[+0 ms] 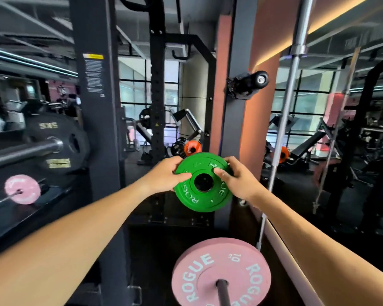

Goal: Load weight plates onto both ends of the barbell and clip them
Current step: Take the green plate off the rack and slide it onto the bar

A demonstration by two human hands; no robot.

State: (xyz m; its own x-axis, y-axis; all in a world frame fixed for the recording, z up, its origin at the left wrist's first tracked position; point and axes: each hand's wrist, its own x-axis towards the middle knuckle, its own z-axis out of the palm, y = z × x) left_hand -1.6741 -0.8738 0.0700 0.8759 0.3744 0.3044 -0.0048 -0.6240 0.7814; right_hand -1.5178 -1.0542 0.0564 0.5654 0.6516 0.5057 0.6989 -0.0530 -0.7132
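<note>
A small green weight plate [202, 196] sits in front of the rack upright, its centre hole around a dark storage peg. My left hand [166, 174] grips its left rim, thumb on the face. My right hand [238, 178] grips its right rim, thumb near the hole. At the left, a barbell sleeve [31, 149] sticks out past a big black plate [60, 142]. Below me a pink 10 kg plate [221, 272] rests on a lower peg.
A black rack upright [97, 107] stands between the barbell and the green plate. A small pink plate [22, 189] hangs on a peg at the left. A spare bar [294, 85] leans upright by the mirror on the right. An empty black peg [250, 81] juts out above.
</note>
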